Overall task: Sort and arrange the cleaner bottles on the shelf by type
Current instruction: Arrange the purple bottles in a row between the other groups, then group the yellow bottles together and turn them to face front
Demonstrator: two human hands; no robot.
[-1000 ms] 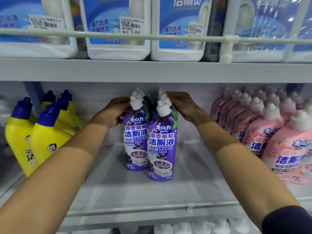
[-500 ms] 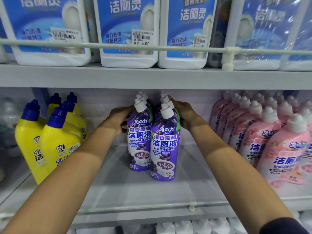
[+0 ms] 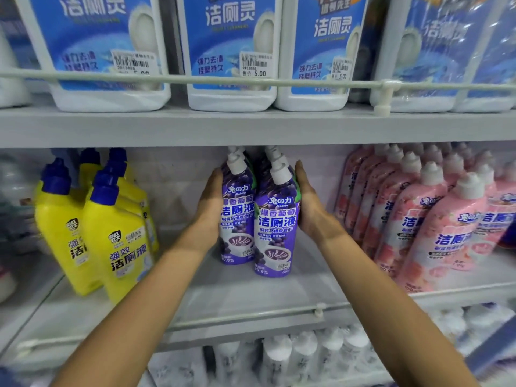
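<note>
Both hands lie flat against the purple grape toilet-cleaner bottles (image 3: 257,219) mid-shelf: left hand (image 3: 210,208) on the left side, right hand (image 3: 308,208) on the right. Bare shelf (image 3: 251,297) separates them from yellow bottles (image 3: 95,227) and pink bottles (image 3: 424,219).

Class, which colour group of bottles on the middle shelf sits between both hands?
The purple bottles, pressed between left hand and right hand; yellow and pink groups stand untouched.
</note>
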